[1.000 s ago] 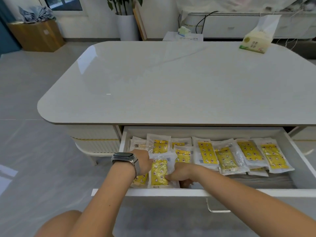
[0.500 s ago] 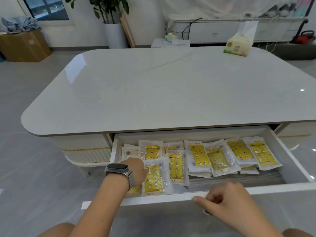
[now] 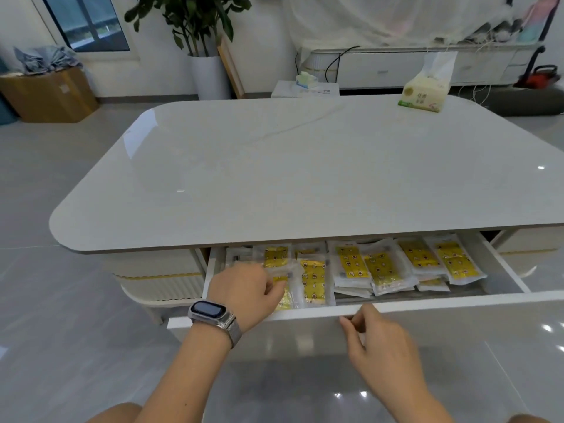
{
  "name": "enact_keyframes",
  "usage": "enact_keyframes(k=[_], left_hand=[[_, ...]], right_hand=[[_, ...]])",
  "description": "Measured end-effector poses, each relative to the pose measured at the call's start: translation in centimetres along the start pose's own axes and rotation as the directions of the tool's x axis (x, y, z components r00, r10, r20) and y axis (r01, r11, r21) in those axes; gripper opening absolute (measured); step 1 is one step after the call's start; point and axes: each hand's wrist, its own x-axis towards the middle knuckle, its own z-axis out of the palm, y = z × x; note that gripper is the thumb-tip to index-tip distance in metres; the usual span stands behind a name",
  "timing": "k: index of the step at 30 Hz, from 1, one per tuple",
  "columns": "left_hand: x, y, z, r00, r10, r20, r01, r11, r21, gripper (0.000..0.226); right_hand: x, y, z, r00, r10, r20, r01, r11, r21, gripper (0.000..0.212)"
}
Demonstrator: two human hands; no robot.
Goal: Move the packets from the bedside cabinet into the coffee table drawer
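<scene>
a cardboard box (image 3: 50, 94) with grey cloth on it is seen at 10 o'clock on the floor, and a potted plant (image 3: 200, 41) at 11 o'clock. the coffee table (image 3: 305, 172) fills the middle of the view; a tissue pack (image 3: 425, 88) stands at its far edge at 1 o'clock. the drawer (image 3: 396, 306) below the tabletop is pulled partly open at 6 o'clock. the packets (image 3: 378, 267), clear with yellow inside, are laid across the drawer floor from left wall to right, some overlapping.

the left hand (image 3: 244, 293), with a watch (image 3: 210, 312) on its wrist, is reached over the drawer front at 7 o'clock; its fingers are curled down on a packet (image 3: 312, 282) group at the drawer's left end, but whether one is gripped cannot be told. the right hand (image 3: 378, 340) is placed at 5 o'clock against the drawer front; its fingertips (image 3: 355, 322) are curled at the top edge of the front, blurred, so a firm hold cannot be told.
</scene>
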Motion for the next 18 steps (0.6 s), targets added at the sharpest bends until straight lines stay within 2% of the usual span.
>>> enact_keyframes(k=[3,5,8,10,12,14,16,18], left_hand=[[-0.4,-0.2,-0.6,0.997,0.014,-0.080,-0.016,1.000,-0.023,0.057],[-0.7,-0.4,-0.7,0.996,0.030,-0.089,-0.034,0.999,-0.042,0.057],[-1.1,-0.8,-0.9,0.998,0.045,-0.047,-0.047,0.998,-0.035,0.049],[-1.1,-1.0,-0.9,0.998,0.057,-0.021,-0.058,0.998,-0.020,0.039],[-1.0,-1.2,-0.8,0.997,0.070,0.014,-0.070,0.997,-0.033,0.030],[-0.7,-1.6,-0.6,0.994,0.077,0.071,-0.073,0.996,-0.060,0.025],[-0.3,-2.1,-0.1,0.987,0.071,0.141,-0.057,0.993,-0.101,0.021],[0.1,-2.8,0.7,0.977,0.056,0.207,-0.026,0.989,-0.148,0.024]], right_hand=[[0.7,-0.7,0.6,0.998,-0.049,0.035,0.049,0.999,0.008,0.013],[1.3,-0.5,0.6,0.994,-0.061,0.091,0.058,0.998,0.036,0.021],[2.2,-0.5,0.7,0.981,-0.057,0.185,0.059,0.998,-0.003,0.038],[2.5,-0.4,1.4,0.965,0.027,0.260,-0.001,0.995,-0.100,0.049],[2.6,-0.1,2.6,0.921,0.151,0.359,-0.084,0.977,-0.196,0.060],[2.7,0.3,3.8,0.860,0.192,0.473,-0.100,0.972,-0.213,0.070],[3.1,0.1,4.5,0.805,0.198,0.559,-0.082,0.971,-0.225,0.072],[3.9,0.0,4.9,0.799,0.206,0.565,-0.074,0.966,-0.248,0.072]])
